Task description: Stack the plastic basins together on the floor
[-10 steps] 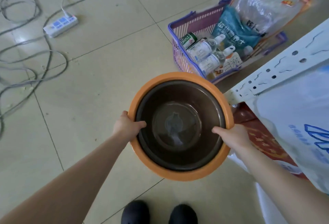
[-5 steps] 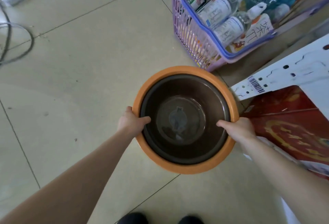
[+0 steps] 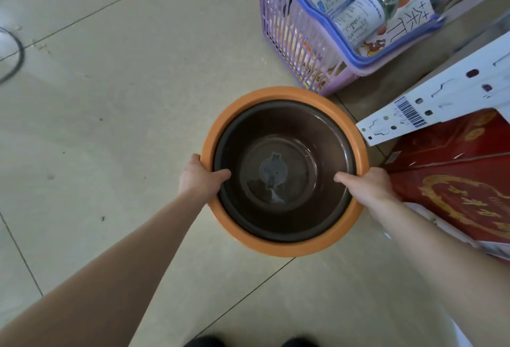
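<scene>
A dark brown basin [image 3: 284, 137] is nested inside a larger orange basin [image 3: 276, 246], whose rim rings it. Both hang over the tiled floor in the middle of the head view. My left hand [image 3: 200, 177] grips the left rim of the pair, thumb inside the brown basin. On the opposite rim, my right hand [image 3: 368, 185] holds on the same way. I cannot tell whether the basins touch the floor.
A purple plastic basket [image 3: 298, 43] with bottles and cartons stands just beyond the basins at the upper right. A white perforated board [image 3: 441, 98] and a red box [image 3: 455, 181] lie to the right. A cable [image 3: 16, 57] curls at the far left. My shoes show at the bottom edge.
The view has come closer to the floor and basket, with the basins lowered. Both hands keep the same grip on the rims.
</scene>
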Motion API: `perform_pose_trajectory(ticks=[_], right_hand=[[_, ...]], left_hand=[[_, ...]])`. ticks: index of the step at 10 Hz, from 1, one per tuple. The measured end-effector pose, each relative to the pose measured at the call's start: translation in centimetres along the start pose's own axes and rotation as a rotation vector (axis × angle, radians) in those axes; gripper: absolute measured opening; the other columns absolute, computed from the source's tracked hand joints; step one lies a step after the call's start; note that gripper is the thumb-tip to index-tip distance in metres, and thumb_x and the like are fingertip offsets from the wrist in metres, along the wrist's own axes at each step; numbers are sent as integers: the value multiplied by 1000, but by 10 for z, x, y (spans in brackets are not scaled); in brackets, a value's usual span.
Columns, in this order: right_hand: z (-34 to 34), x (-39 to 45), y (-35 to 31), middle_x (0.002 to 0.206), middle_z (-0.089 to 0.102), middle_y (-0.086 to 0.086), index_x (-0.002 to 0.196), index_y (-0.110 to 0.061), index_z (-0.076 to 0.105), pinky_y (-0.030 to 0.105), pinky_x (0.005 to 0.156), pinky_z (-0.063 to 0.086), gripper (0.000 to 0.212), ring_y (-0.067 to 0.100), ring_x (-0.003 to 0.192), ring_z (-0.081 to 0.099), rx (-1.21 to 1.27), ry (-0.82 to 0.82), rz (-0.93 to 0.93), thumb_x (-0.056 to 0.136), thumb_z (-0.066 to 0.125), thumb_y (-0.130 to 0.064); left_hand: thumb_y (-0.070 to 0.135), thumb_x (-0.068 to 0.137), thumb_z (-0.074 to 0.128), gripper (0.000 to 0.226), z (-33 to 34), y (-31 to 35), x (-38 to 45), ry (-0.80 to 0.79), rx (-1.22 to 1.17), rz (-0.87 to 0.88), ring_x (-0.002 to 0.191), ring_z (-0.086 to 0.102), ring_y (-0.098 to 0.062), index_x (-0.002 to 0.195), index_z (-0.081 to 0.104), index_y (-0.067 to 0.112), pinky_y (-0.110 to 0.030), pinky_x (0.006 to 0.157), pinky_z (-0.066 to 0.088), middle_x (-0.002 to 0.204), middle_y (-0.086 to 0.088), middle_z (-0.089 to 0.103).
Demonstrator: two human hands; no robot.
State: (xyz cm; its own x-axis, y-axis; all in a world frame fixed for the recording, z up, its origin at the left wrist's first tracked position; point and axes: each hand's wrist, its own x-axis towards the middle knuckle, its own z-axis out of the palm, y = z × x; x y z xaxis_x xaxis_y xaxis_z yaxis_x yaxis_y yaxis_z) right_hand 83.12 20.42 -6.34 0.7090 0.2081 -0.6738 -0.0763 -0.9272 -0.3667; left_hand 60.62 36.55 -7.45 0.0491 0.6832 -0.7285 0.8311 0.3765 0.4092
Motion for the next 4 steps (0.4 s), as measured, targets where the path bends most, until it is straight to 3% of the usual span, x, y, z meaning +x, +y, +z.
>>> perform_pose_trajectory(ticks=[2,3,4], right_hand=[[-4,-1,-2,72,59,5,90,-3,62,30,68,42,32,18,60,52,-24,-27,5,76,73,-30],[-15,-12,-13,88,63,8,100,-3,61,32,74,43,47,27,82,59,-57,-33,-14,73,73,-40],[-29,-36,-30,114,63,13,123,-3,53,34,81,44,66,32,109,59,-154,7,-102,74,73,-43]], left_hand=[[39,79,70,60,-5,1,-2,-15,75,-17,86,54,-25,122,45,8,-36,72,47,97,-6,54],[49,74,71,75,-18,8,-13,-43,126,-19,97,57,-26,130,41,9,-36,77,49,112,-8,56],[51,72,72,89,-38,16,-33,6,188,49,121,52,-29,142,32,12,-41,92,47,139,-11,46]])
